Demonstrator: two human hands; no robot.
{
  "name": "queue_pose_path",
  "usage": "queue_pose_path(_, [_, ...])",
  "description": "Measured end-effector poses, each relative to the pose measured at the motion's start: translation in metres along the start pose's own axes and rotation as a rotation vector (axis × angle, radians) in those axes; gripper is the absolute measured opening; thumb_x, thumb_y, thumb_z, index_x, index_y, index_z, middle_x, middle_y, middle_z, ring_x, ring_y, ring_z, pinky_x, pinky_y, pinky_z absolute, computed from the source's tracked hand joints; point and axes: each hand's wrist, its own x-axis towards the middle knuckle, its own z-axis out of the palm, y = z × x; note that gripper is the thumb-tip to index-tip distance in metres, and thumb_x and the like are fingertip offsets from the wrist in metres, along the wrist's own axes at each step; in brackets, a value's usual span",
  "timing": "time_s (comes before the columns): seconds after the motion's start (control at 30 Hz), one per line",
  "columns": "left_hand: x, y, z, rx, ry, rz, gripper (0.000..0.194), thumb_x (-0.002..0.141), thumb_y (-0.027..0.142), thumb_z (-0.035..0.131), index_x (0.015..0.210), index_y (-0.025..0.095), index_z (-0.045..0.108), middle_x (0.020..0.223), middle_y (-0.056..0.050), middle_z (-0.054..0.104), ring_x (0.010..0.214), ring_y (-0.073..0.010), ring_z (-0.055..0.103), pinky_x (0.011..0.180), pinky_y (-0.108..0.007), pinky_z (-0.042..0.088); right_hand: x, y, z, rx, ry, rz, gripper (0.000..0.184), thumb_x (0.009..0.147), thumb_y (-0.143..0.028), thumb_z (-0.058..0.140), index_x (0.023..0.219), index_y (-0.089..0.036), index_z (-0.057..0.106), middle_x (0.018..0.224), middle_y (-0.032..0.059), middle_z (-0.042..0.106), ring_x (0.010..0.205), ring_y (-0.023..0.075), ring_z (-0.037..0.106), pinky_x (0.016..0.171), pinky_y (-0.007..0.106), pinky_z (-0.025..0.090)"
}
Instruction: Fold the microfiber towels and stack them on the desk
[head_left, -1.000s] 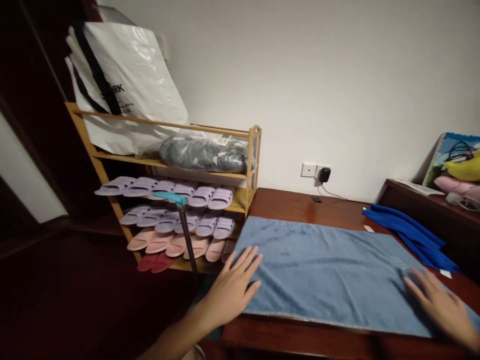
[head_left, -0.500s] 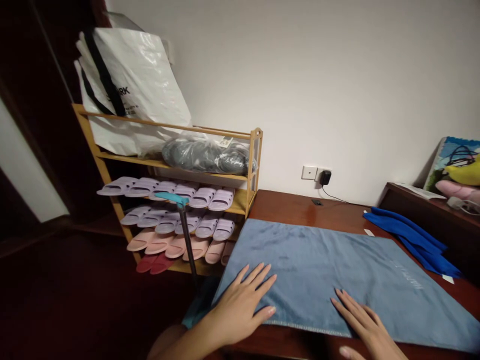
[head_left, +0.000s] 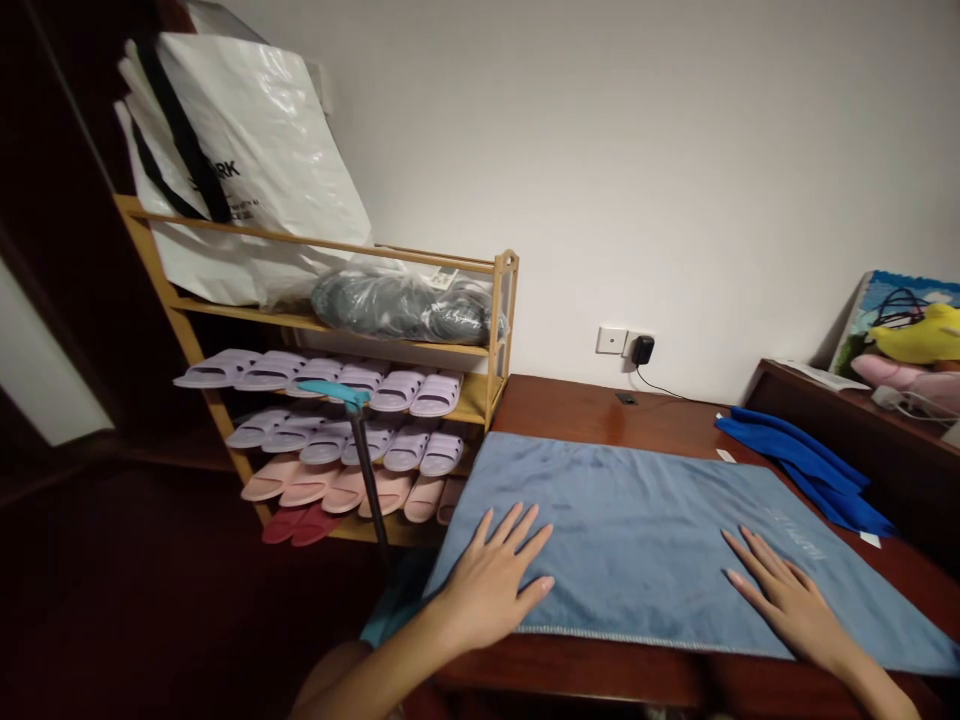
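Note:
A blue-grey cloth (head_left: 622, 540) with a stitched edge and pale lettering at its right side lies spread over a brown wooden table (head_left: 577, 410). On its left part rests my left hand (head_left: 495, 575), palm down with fingers spread. My right hand (head_left: 787, 595) lies on the right part, near the lettering, fingers stretched out. Neither hand grips anything. Small wrinkles show in the cloth between the hands. A bright blue cloth (head_left: 810, 470) lies bunched beyond it on the right.
Left of the table stands a wooden shoe rack (head_left: 491, 390) with rows of slippers (head_left: 397, 388) and a large white bag (head_left: 262, 130) on top. A turquoise-topped pole (head_left: 367, 465) leans before it. A black plug (head_left: 642, 350) sits in the wall socket. Plush toys (head_left: 915, 335) are at right.
My right hand has slid to the right and slightly forward across the cloth. My left hand stays at about the same place. The view has shifted slightly.

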Motion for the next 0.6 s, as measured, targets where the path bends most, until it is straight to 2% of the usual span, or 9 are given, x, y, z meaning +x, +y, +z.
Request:
queue_pose_path(0.13, [0.003, -0.003, -0.005, -0.009, -0.018, -0.004, 0.056, 0.095, 0.058, 0.029, 0.144, 0.031, 0.030, 0.152, -0.005, 0.022, 0.139, -0.0279, 0.017, 0.110, -0.055, 0.016, 0.000, 0.008, -0.006, -0.018, -0.014, 0.019, 0.068, 0.082, -0.073, 0.025, 0.142, -0.041, 0.024, 0.151, -0.0064, 0.015, 0.139, 0.0198, 0.015, 0.111, 0.046, 0.023])
queue_pose_path(0.23, [0.008, -0.011, -0.009, 0.013, 0.038, -0.041, 0.057, 0.095, 0.058, 0.027, 0.144, 0.030, 0.030, 0.152, -0.004, 0.020, 0.139, -0.0267, 0.016, 0.111, -0.052, 0.015, 0.001, 0.017, -0.004, -0.048, 0.033, 0.092, 0.071, 0.081, -0.075, 0.023, 0.143, -0.040, 0.023, 0.151, -0.0067, 0.013, 0.140, 0.0206, 0.011, 0.110, 0.050, 0.021])
queue_pose_path(0.3, [0.011, -0.020, -0.009, 0.040, 0.049, -0.085, 0.057, 0.095, 0.058, 0.028, 0.144, 0.029, 0.030, 0.152, -0.004, 0.020, 0.139, -0.0275, 0.016, 0.111, -0.053, 0.014, 0.002, 0.025, 0.000, -0.035, 0.001, 0.127, 0.072, 0.080, -0.076, 0.022, 0.143, -0.041, 0.022, 0.151, -0.0075, 0.012, 0.140, 0.0211, 0.009, 0.110, 0.052, 0.018])
queue_pose_path(0.4, [0.012, -0.031, -0.006, 0.057, -0.015, -0.107, 0.059, 0.094, 0.059, 0.028, 0.144, 0.027, 0.032, 0.151, -0.006, 0.021, 0.139, -0.0285, 0.016, 0.110, -0.054, 0.014, 0.004, 0.026, -0.001, 0.024, -0.043, 0.139, 0.073, 0.080, -0.076, 0.022, 0.142, -0.039, 0.024, 0.151, -0.0063, 0.014, 0.140, 0.0205, 0.011, 0.111, 0.051, 0.018])
queue_pose_path(0.5, [0.018, -0.033, -0.008, 0.053, -0.047, -0.091, 0.061, 0.094, 0.061, 0.026, 0.143, 0.026, 0.035, 0.152, -0.007, 0.021, 0.139, -0.0275, 0.015, 0.110, -0.051, 0.015, 0.006, -0.006, -0.016, 0.078, 0.026, 0.058, 0.070, 0.083, -0.072, 0.022, 0.143, -0.036, 0.024, 0.152, -0.0037, 0.015, 0.140, 0.0188, 0.015, 0.111, 0.049, 0.019])
queue_pose_path(0.6, [0.037, -0.037, -0.017, 0.031, -0.048, -0.051, 0.060, 0.094, 0.059, 0.025, 0.143, 0.026, 0.034, 0.152, -0.006, 0.021, 0.140, -0.0248, 0.015, 0.111, -0.046, 0.014, 0.005, -0.069, -0.030, 0.079, 0.092, -0.115, 0.063, 0.087, -0.066, 0.024, 0.144, -0.039, 0.020, 0.152, -0.0047, 0.010, 0.140, 0.0177, 0.013, 0.112, 0.048, 0.018])
